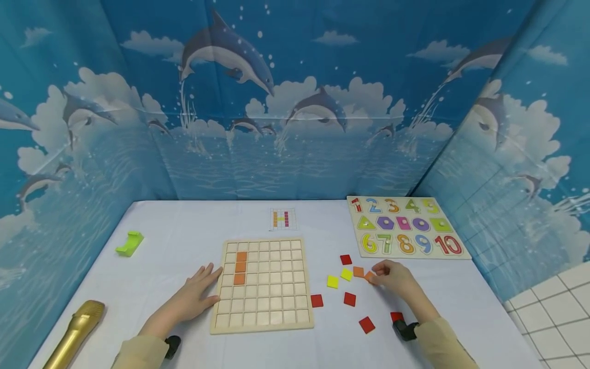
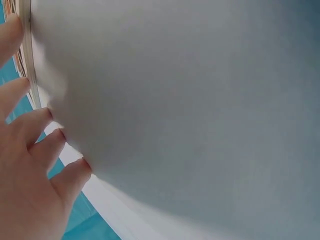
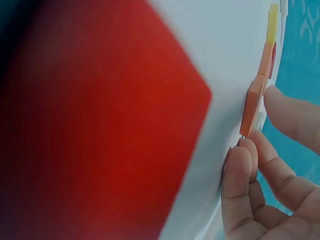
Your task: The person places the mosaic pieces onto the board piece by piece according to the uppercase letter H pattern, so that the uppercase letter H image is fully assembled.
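In the head view my left hand (image 1: 195, 294) lies with its fingers spread at the left edge of a wooden grid board (image 1: 262, 331). Thumb and a fingertip meet the board's rim (image 2: 26, 50) in the left wrist view. Three orange squares (image 1: 240, 267) sit in one column of the grid. On the right, my right hand (image 1: 397, 278) pinches a loose orange square tile (image 3: 252, 105) at the table surface between thumb and index finger. Touching or very near it is another orange tile (image 1: 358, 272). Two yellow tiles (image 1: 333, 281) and several red tiles (image 1: 366, 325) lie around.
A small pattern card (image 1: 283, 219) lies behind the board. At the back right is a number-and-shape puzzle board (image 1: 398, 251). A green plastic piece (image 1: 130, 244) and a gold microphone (image 1: 76, 333) are on the left. One red tile (image 1: 396, 316) lies beside the right wrist.
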Motion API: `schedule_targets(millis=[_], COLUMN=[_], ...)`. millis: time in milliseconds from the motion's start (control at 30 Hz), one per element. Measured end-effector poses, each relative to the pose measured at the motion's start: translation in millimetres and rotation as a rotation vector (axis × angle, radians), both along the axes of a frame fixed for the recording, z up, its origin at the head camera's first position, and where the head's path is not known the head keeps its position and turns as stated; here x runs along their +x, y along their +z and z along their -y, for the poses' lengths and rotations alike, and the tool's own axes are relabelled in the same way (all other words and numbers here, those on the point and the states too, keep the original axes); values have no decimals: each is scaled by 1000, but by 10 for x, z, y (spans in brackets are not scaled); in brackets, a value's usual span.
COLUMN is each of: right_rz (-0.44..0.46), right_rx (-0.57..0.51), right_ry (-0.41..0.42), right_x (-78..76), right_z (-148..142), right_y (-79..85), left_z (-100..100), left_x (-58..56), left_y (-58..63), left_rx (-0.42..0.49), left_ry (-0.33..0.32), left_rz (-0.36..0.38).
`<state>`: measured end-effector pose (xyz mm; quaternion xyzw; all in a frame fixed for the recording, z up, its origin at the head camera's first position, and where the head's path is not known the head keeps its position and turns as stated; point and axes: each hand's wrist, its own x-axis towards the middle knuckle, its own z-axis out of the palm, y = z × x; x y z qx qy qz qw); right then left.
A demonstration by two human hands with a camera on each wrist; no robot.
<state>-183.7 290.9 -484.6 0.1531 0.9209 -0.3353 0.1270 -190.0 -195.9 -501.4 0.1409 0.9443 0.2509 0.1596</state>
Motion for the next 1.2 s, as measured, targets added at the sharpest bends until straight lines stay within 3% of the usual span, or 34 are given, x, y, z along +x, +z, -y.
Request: schedule_targets(millis=[633, 1067, 1200], right_rz=[16, -6, -29], right_rx=[77, -37, -128], right_ry=[48, -21, -48], right_x=[3, -3, -11], right_z=[35, -22, 29], right_y=[26, 0, 26], left_z=[1, 18, 1], left_x=[6, 7, -4], left_y=[-24, -36, -30], left_rx=[11, -9, -10], left_ry=[9, 14, 15], left_rz=[-3, -14, -5])
